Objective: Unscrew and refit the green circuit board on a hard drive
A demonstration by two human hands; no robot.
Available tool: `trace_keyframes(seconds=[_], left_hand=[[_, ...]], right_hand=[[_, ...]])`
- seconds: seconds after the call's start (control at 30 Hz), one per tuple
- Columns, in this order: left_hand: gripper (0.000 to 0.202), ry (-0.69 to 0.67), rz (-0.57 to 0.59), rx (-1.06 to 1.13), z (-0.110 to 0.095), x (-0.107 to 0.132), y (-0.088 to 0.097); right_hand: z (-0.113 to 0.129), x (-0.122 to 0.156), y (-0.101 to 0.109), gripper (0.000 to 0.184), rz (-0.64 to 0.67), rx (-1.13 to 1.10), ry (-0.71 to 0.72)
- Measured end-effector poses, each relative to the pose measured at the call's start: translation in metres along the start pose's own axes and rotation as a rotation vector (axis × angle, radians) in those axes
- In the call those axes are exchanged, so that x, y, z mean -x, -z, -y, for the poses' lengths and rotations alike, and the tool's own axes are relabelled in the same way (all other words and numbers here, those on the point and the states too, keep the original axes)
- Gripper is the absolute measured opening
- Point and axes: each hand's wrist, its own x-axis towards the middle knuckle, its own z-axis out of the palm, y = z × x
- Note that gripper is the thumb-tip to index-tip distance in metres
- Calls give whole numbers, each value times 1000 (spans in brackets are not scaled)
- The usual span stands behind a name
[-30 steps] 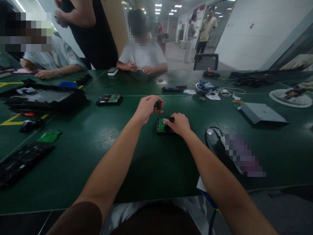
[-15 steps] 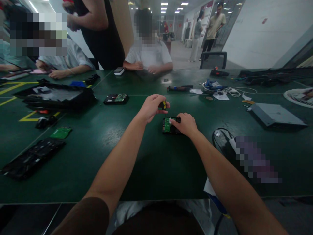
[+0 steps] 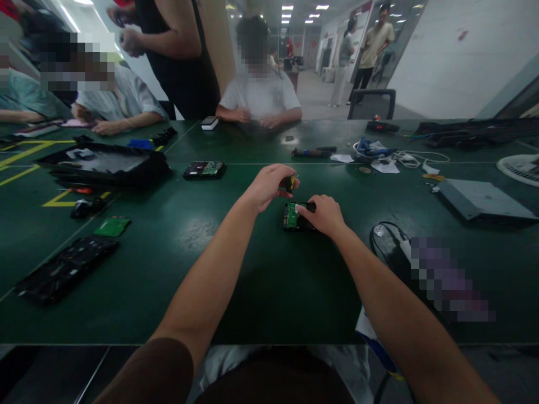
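A hard drive lies on the green table in front of me, its green circuit board facing up. My right hand grips its right side, with the thumb resting on the board. Above the drive's far left part, my left hand is closed around a screwdriver with a black and yellow handle. The screwdriver stands roughly upright, pointing down at the board. Its tip is too small to make out, so I cannot tell whether it sits in a screw.
Another hard drive lies farther left, near a black tray. A loose green circuit board and a black plastic part are at left. A grey metal case and cables lie at right. People sit across the table.
The whole view has shifted slightly to the right. My left hand's fingers have turned a little around the screwdriver handle; my right hand keeps its hold on the hard drive.
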Motion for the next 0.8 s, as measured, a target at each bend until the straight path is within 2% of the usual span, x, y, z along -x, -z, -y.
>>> trace_keyframes(seconds=[0.13,0.23,0.3,0.57,0.8], left_hand=[[15,-39,41,-15,4,-1,-5],[18,-147,-13,-152,7,-4,-6],[22,-167,-39,-198,8,-5,-6],[19,23,-58,71,7,-5,-3],[22,-12,-46,-46,2,-3,3]], right_hand=[[-1,-1,0,55,14,-10,-2],[-1,-1,0,56,22,-21,-3],[-1,-1,1,56,22,-18,-9],[0,1,3,55,25,-17,-9],[0,-2,3,57,51,-48,-40]])
